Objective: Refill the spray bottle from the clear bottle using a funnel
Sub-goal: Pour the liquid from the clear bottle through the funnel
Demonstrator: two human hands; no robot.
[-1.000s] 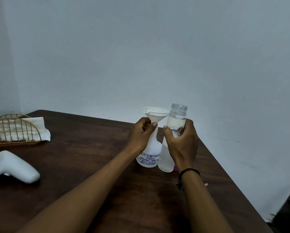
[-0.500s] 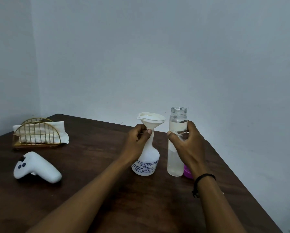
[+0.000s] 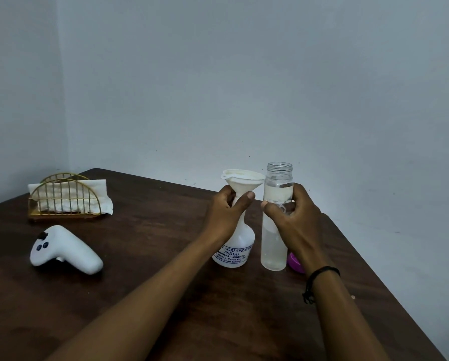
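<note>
A white spray bottle (image 3: 240, 243) with blue lettering stands headless on the dark wooden table (image 3: 145, 269). A white funnel (image 3: 244, 178) sits in its neck. My left hand (image 3: 226, 214) pinches the funnel's stem at the neck. Just to the right, a clear bottle (image 3: 272, 246) stands upright and uncapped, nearly full of clear liquid. My right hand (image 3: 296, 225) wraps around its upper half, thumb in front. The two bottles stand close but apart.
A purple cap (image 3: 295, 263) lies behind the clear bottle, partly hidden by my right wrist. The white spray head (image 3: 64, 250) lies on its side at the left. A gold wire napkin holder (image 3: 64, 196) stands at the back left. The table's right edge runs close to the bottles.
The clear bottle went from tilted against the spray bottle to upright on the table, a little to the right. My left hand stayed on the funnel. The view shifted left.
</note>
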